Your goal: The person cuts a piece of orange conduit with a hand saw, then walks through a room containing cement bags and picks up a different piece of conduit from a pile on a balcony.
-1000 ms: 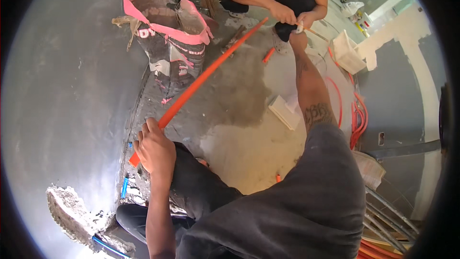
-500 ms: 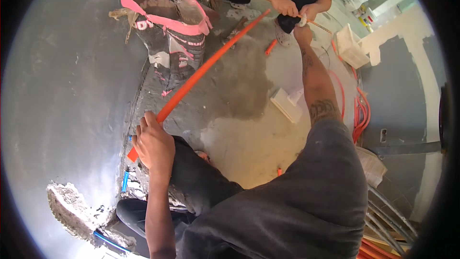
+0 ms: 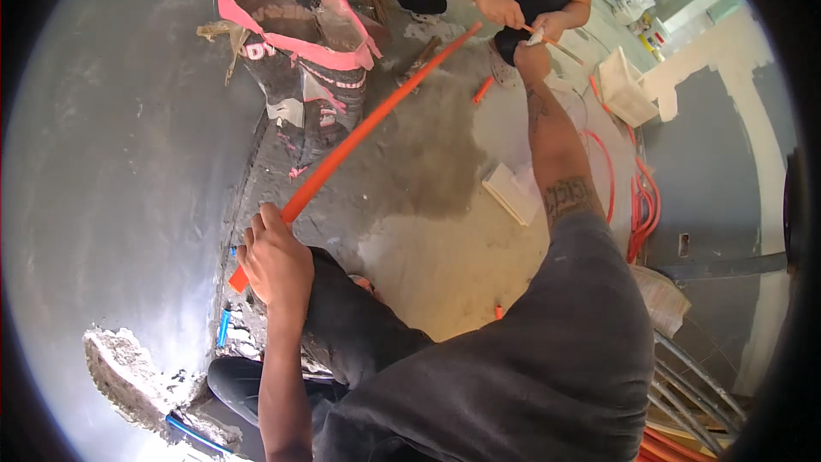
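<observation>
My left hand (image 3: 278, 258) is wrapped round a long orange plastic pipe (image 3: 359, 139) near its lower end. The pipe slants away from me to the far right, its tip close to a co-worker's knees. My right arm is stretched far forward, and my right hand (image 3: 533, 62) is closed just below the co-worker's hands. A small white piece (image 3: 536, 37) shows at the top of my fist; whether my fingers hold it is hard to see. The co-worker's two hands (image 3: 501, 8) grip a thin rod (image 3: 564, 52) that passes by the white piece.
A torn black-and-pink bag (image 3: 308, 51) stands by the grey wall at left. Short orange pipe pieces (image 3: 483, 90) and a white flat block (image 3: 511, 194) lie on the floor. A white bin (image 3: 626, 85) and coiled orange tubing (image 3: 643, 205) are at right; broken masonry (image 3: 128, 368) is at lower left.
My right hand and forearm have shifted slightly left and nearer to me. The co-worker's hands and the rod have moved a little. My left hand keeps its hold on the pipe.
</observation>
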A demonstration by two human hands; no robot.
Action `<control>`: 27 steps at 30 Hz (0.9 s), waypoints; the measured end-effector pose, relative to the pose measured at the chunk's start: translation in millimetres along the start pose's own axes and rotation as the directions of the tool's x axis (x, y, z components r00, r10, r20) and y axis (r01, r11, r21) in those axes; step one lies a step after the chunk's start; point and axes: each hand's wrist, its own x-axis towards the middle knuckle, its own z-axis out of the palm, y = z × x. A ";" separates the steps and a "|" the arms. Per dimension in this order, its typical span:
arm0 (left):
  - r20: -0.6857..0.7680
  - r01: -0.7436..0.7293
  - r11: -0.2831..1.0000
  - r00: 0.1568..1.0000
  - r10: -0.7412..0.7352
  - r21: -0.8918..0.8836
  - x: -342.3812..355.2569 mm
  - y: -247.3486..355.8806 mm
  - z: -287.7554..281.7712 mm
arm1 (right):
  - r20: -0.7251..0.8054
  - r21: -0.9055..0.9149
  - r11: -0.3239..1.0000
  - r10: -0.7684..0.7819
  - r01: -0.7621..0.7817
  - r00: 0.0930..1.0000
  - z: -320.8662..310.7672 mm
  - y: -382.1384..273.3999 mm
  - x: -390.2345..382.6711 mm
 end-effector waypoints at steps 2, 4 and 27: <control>0.003 0.000 1.000 1.000 0.000 0.022 -5.6 -5.5 4.6 | -0.008 0.015 0.998 0.062 -0.062 0.998 6.4 4.7 -22.7; -0.030 -0.001 1.000 1.000 0.001 0.006 0.4 -2.5 3.4 | -0.047 0.039 0.998 -0.050 0.051 0.998 0.4 6.0 -7.3; 0.005 0.027 0.999 1.000 -0.027 -0.025 -0.5 -4.2 2.4 | 0.045 0.068 0.994 0.083 -0.086 0.996 -0.6 3.5 -29.8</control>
